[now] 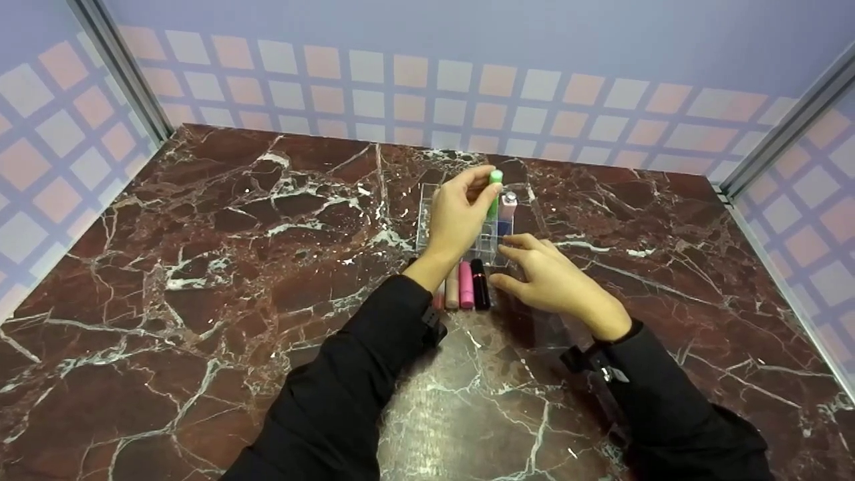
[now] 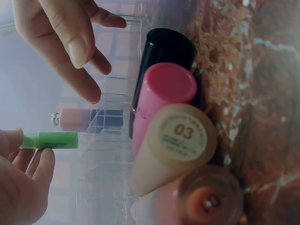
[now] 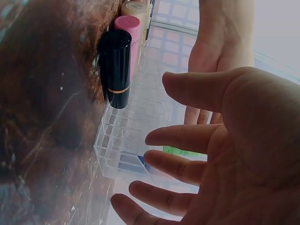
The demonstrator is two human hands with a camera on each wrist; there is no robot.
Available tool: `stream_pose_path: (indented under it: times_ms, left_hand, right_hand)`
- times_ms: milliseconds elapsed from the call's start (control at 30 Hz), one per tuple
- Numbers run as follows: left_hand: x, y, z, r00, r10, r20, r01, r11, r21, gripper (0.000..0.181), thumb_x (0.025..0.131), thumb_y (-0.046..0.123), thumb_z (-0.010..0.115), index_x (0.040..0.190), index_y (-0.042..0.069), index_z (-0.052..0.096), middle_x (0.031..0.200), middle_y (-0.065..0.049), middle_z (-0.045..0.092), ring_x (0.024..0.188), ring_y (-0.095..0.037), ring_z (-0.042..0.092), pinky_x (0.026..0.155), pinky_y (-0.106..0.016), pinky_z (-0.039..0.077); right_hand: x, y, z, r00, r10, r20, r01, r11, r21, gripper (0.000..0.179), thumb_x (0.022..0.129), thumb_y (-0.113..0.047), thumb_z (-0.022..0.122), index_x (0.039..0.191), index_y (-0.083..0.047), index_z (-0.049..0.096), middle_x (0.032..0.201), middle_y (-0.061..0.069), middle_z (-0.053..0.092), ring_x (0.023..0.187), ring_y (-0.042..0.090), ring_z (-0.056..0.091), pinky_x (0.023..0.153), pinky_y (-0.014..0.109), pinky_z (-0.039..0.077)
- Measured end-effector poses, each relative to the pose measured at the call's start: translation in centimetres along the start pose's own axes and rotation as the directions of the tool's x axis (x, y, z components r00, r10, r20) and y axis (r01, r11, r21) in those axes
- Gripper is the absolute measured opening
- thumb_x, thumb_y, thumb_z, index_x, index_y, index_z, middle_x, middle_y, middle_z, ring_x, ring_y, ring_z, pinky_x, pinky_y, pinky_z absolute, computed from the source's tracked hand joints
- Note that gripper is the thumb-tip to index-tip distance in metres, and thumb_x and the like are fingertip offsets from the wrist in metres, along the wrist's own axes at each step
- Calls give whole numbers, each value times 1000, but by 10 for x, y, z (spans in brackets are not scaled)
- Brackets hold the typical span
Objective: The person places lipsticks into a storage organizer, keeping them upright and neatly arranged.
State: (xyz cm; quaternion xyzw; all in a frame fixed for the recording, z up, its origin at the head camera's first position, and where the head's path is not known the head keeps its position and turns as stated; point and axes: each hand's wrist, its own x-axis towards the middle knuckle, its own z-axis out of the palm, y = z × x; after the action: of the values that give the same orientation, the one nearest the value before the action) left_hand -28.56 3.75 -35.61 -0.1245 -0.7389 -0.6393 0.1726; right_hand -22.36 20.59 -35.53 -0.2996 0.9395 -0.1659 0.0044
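Note:
My left hand (image 1: 457, 217) pinches an upright green cosmetic tube (image 1: 495, 194) by its upper part, above the clear compartment organizer (image 1: 423, 224). In the left wrist view the green tube (image 2: 56, 140) shows small print, its lower end near the compartments. My right hand (image 1: 551, 277) holds nothing; its fingers are spread at the organizer's near right corner, fairly straight in the right wrist view. A lip gloss tube (image 1: 508, 208), pale pink over dark blue with a jewelled silver cap, stands in the right column of the organizer.
Cosmetic tubes lie side by side before the organizer: a black lipstick (image 1: 479, 287), a pink tube (image 1: 465, 287), a beige tube (image 2: 178, 136) marked 03 and a peach tube (image 2: 206, 201). Below is a dark red marbled table (image 1: 200, 347), with a tiled wall panel (image 1: 374, 87) behind.

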Motion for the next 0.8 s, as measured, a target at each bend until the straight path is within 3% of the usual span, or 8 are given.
stream_pose_path:
  times_ms: [300,533,800]
  left_hand:
    - [-1,-6,5,999,34,30,-35,998,52,28,97,9,73,124,3,70,113,-9,76,95,-12,72,83,-17,57]
    - [-1,-8,5,999,16,28,-17,999,32,27,96,6,73,122,1,71,112,-11,76,93,-12,72,82,-17,58]
    - [-2,-12,6,999,3,36,-6,997,74,25,96,7,74,120,2,72,110,-9,77,94,-12,73,82,-16,57]
  right_hand:
    - [-1,1,1,1000,-6,6,6,1000,6,58,101,-29,69,139,12,56,143,29,53,130,47,51,114,59,38]
    - [-1,0,1,1000,8,25,-8,1000,12,58,101,-30,68,140,11,56,144,28,53,130,49,51,114,60,39]
    - [-2,1,0,1000,-5,29,5,1000,12,56,103,-30,66,140,11,56,140,27,56,127,48,53,112,60,40]
